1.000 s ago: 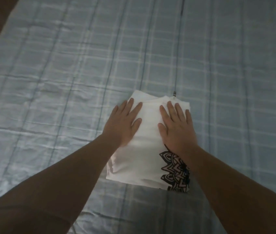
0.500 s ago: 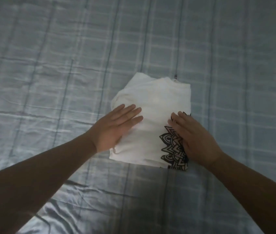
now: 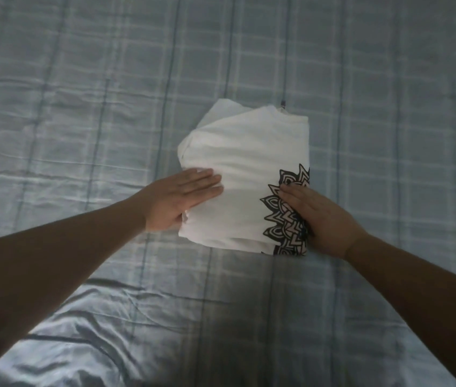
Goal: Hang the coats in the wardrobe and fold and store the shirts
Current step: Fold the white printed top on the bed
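clearly the folding part is about done: the white shirt (image 3: pixel 238 163) lies as a compact, several-layered rectangle near the middle of the blue checked bedsheet (image 3: pixel 81 113), its black mandala print (image 3: pixel 279 219) showing along the right-hand edge. the left hand (image 3: pixel 182 199) rests on the shirt's left edge, palm down, its fingers (image 3: pixel 207 181) straight and close together, holding nothing. the right hand (image 3: pixel 321 222) lies over the right edge and the print, fingers (image 3: pixel 293 194) extended with only a slight bend, pressing on the cloth rather than pinching it. its thumb is hidden, so whether it hooks under the edge i cannot tell. i'd judge this as the last smoothing or squaring of the bundle, with storing not yet begun; no wardrobe, shelf or coat is in view. the next move, as i read it, calls for both hands to slide under opposite sides and lift the stack level, keeping light pressure from above so the layers don't slip apart. the upper left corner looks looser, with an under-layer poking out, so it may want tucking before the lift.
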`<action>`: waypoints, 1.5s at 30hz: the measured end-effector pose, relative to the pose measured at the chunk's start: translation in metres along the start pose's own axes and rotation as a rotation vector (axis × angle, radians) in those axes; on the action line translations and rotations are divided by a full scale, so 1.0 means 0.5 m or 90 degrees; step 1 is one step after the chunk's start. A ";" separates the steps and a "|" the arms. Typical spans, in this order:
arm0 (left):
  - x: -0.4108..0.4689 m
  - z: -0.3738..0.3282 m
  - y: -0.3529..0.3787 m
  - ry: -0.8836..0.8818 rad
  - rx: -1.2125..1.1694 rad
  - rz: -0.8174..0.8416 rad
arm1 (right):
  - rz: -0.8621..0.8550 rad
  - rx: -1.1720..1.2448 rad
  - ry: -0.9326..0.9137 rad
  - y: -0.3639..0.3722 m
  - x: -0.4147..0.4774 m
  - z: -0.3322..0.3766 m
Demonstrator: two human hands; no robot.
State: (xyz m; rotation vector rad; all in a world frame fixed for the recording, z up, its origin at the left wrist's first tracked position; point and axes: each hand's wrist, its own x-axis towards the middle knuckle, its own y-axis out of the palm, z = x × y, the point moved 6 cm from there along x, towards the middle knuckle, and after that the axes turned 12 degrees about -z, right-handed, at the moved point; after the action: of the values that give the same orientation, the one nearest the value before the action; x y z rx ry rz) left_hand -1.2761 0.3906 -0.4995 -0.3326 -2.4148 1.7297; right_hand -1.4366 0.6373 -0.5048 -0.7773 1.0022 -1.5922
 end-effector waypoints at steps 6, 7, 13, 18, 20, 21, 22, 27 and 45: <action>-0.024 -0.031 -0.022 -0.018 -0.070 -0.034 | -0.002 0.022 0.000 -0.022 -0.019 0.013; -0.038 -0.046 -0.027 0.000 -0.072 -0.035 | 0.005 0.019 -0.013 -0.026 -0.036 0.022; -0.124 -0.165 -0.006 0.007 -0.150 -0.007 | 0.070 0.064 0.001 0.014 -0.174 0.107; -0.128 -0.128 -0.005 -0.286 -0.406 0.020 | 0.061 0.275 0.129 -0.010 -0.160 0.102; -0.107 -0.092 -0.017 -0.400 -0.405 0.037 | 0.063 0.350 0.228 -0.040 -0.133 0.088; -0.097 -0.073 -0.024 -0.467 -0.454 0.040 | 0.038 0.371 0.265 -0.058 -0.116 0.080; -0.085 -0.056 -0.033 -0.519 -0.552 0.018 | -0.012 0.407 0.297 -0.073 -0.099 0.069; -0.034 0.010 -0.041 -0.754 -0.847 -0.220 | -0.240 0.538 0.567 -0.083 -0.027 -0.011; 0.066 -0.122 -0.135 -0.490 0.067 -0.551 | -0.573 0.039 0.367 -0.167 0.020 0.093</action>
State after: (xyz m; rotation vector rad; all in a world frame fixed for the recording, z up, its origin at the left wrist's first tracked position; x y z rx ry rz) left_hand -1.2988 0.4341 -0.4162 1.4025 -2.2372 1.6561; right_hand -1.4341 0.6257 -0.4094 -0.7892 1.0479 -2.7203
